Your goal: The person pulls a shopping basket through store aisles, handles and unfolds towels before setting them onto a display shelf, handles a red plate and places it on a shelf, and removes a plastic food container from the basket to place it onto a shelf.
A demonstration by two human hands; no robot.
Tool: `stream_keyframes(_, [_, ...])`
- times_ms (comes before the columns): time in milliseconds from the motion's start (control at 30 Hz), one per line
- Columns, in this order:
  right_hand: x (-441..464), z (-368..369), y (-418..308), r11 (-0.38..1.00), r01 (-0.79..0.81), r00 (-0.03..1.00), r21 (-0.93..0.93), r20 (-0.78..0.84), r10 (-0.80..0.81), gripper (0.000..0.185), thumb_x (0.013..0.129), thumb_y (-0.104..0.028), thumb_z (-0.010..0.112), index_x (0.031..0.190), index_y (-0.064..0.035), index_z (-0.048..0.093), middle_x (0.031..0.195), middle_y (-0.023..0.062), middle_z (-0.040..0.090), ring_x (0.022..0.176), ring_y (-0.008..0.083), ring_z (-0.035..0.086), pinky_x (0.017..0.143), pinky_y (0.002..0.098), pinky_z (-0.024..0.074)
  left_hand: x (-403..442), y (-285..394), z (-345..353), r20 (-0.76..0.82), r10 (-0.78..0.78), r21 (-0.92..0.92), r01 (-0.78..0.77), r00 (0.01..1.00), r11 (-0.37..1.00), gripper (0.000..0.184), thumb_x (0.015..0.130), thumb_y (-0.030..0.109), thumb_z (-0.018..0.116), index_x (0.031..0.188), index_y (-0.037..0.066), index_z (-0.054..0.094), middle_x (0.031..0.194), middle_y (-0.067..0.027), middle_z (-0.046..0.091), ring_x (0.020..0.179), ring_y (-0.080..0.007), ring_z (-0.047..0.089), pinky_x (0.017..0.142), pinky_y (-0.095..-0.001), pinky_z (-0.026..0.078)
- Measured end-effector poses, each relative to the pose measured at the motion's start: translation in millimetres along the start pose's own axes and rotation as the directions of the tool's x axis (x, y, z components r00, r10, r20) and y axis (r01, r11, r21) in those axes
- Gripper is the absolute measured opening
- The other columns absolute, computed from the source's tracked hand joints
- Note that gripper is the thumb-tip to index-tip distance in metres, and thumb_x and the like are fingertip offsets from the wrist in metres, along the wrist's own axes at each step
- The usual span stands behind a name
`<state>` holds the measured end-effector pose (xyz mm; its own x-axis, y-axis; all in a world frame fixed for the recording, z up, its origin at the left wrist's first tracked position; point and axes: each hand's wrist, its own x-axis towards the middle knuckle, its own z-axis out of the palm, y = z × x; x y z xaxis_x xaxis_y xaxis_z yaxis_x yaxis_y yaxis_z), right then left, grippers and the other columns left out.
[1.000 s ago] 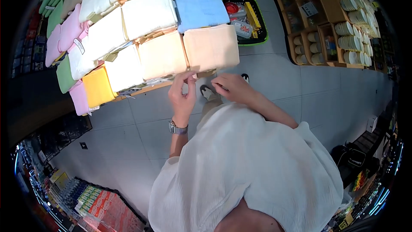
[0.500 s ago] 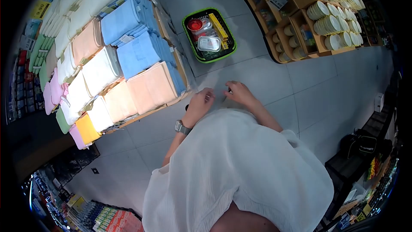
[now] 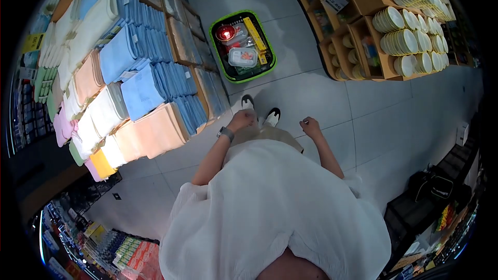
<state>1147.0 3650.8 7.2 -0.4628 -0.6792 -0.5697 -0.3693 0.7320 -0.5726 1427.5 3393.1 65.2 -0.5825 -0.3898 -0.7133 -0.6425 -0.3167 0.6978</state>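
My left hand [image 3: 242,120] hangs in front of my body with its fingers curled in, above the left shoe [image 3: 248,102]. A watch [image 3: 225,133] is on that wrist. My right hand [image 3: 310,126] is out to the right over the floor, fingers loosely closed, and nothing shows in it. Neither hand touches anything around it. On the floor ahead stands a black shopping basket with a green rim [image 3: 273,70]. Inside it lie a red round container [image 3: 225,33], a clear lidded box [image 3: 243,57] and a long yellow box [image 3: 255,33].
To the left, a display holds folded blue towels [image 3: 141,91] along with white and peach ones. A wooden shelf [image 3: 358,26] with stacked cups [image 3: 392,19] stands at the front right. A black bag [image 3: 433,184] rests on a dark bench at the right. Grey floor tiles [image 3: 332,93] run between.
My hands have moved apart, the right one swinging outward to the right. Both shoes have come into sight. The basket and the towel display appear shifted slightly left.
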Motion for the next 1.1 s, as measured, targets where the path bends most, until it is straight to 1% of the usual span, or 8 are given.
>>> stream_keyframes(167, [-17, 10, 29, 0.756, -0.434, 0.898, 0.49, 0.174, 0.403, 0.032, 0.096, -0.027, 0.063, 0.108, 0.0022, 0.066, 0.088, 0.0138, 0.074, 0.071, 0.0211, 0.074, 0.058, 0.0316, 0.0557, 99, -42, -42, -0.2, -0.149, 0.075, 0.166, 0.968, 0.983, 0.031, 0.092, 0.025, 0.066, 0.099, -0.005, 0.071, 0.086, -0.0113, 0.073, 0.075, -0.0192, 0.071, 0.065, -0.0315, 0.057])
stream_keyframes(233, [-29, 6, 24, 0.682, -0.515, 0.854, 0.519, 0.24, 0.462, 0.033, 0.097, -0.028, 0.063, 0.11, 0.0028, 0.066, 0.089, 0.0146, 0.074, 0.071, 0.0221, 0.073, 0.059, 0.0325, 0.056, 150, -79, -61, -0.254, -0.17, 0.097, 0.2, 0.952, 0.975, 0.029, 0.092, 0.024, 0.064, 0.095, -0.004, 0.072, 0.084, -0.0109, 0.073, 0.074, -0.0195, 0.071, 0.065, -0.0319, 0.057])
stream_keyframes(300, [-35, 2, 24, 0.638, -0.578, 0.811, 0.509, 0.27, 0.519, 0.033, 0.095, -0.027, 0.065, 0.108, 0.003, 0.066, 0.088, 0.015, 0.074, 0.071, 0.0216, 0.074, 0.058, 0.0315, 0.0567, 208, -121, -82, -0.432, -0.186, 0.113, 0.258, 0.883, 0.96, 0.038, 0.082, 0.027, 0.06, 0.09, -0.008, 0.073, 0.097, -0.032, 0.07, 0.091, -0.0465, 0.069, 0.084, -0.0505, 0.054])
stream_keyframes(400, [-34, -7, 24, 0.536, -0.675, 0.714, 0.508, 0.267, 0.647, 0.032, 0.095, -0.025, 0.064, 0.108, 0.0042, 0.065, 0.09, 0.0156, 0.074, 0.071, 0.0218, 0.073, 0.056, 0.0318, 0.0552, 256, -129, -120, -0.327, 0.055, 0.602, 0.163, 0.944, 0.782, 0.036, 0.083, 0.025, 0.057, 0.092, -0.006, 0.074, 0.101, -0.0316, 0.069, 0.101, -0.0494, 0.065, 0.089, -0.055, 0.051])
stream_keyframes(533, [-14, -33, -22, 0.46, -0.695, 0.655, 0.553, 0.222, 0.722, 0.032, 0.095, -0.025, 0.062, 0.107, 0.0047, 0.064, 0.089, 0.0145, 0.074, 0.073, 0.0216, 0.073, 0.056, 0.0318, 0.0538, 293, -78, -166, -0.453, -0.036, 0.317, 0.198, 0.891, 0.927, 0.034, 0.085, 0.024, 0.057, 0.09, -0.005, 0.074, 0.099, -0.0306, 0.07, 0.1, -0.0474, 0.067, 0.091, -0.0544, 0.052])
stream_keyframes(633, [16, -47, -76, 0.542, -0.627, 0.72, 0.559, 0.152, 0.677, 0.033, 0.097, -0.027, 0.061, 0.112, 0.0016, 0.066, 0.094, 0.0138, 0.074, 0.079, 0.0216, 0.073, 0.064, 0.0313, 0.0546, 346, -85, -203, -0.403, 0.082, 0.642, 0.218, 0.912, 0.735, 0.033, 0.087, 0.025, 0.058, 0.088, -0.005, 0.072, 0.088, -0.0269, 0.072, 0.094, -0.0438, 0.07, 0.091, -0.0536, 0.052])
stream_keyframes(767, [52, -32, -140, 0.57, -0.62, 0.738, 0.54, 0.155, 0.656, 0.026, 0.103, -0.024, 0.057, 0.107, -0.0001, 0.067, 0.091, 0.0095, 0.074, 0.075, 0.0161, 0.069, 0.063, 0.0279, 0.0521, 420, -102, -245, -0.672, -0.256, 0.04, 0.379, 0.694, 0.924, 0.036, 0.083, 0.019, 0.064, 0.107, -0.007, 0.066, 0.097, -0.028, 0.072, 0.102, -0.0431, 0.069, 0.094, -0.0517, 0.052])
stream_keyframes(1100, [92, 16, -185, 0.537, -0.734, 0.679, 0.415, 0.434, 0.593, 0.023, 0.101, -0.018, 0.059, 0.108, 0.002, 0.067, 0.092, 0.0101, 0.075, 0.081, 0.015, 0.072, 0.066, 0.0263, 0.0521, 509, -111, -303, -0.645, -0.269, -0.139, 0.237, 0.715, 0.962, 0.067, 0.077, 0.006, 0.067, 0.137, -0.012, 0.042, 0.139, -0.0363, 0.051, 0.133, -0.0473, 0.049, 0.115, -0.0438, 0.038])
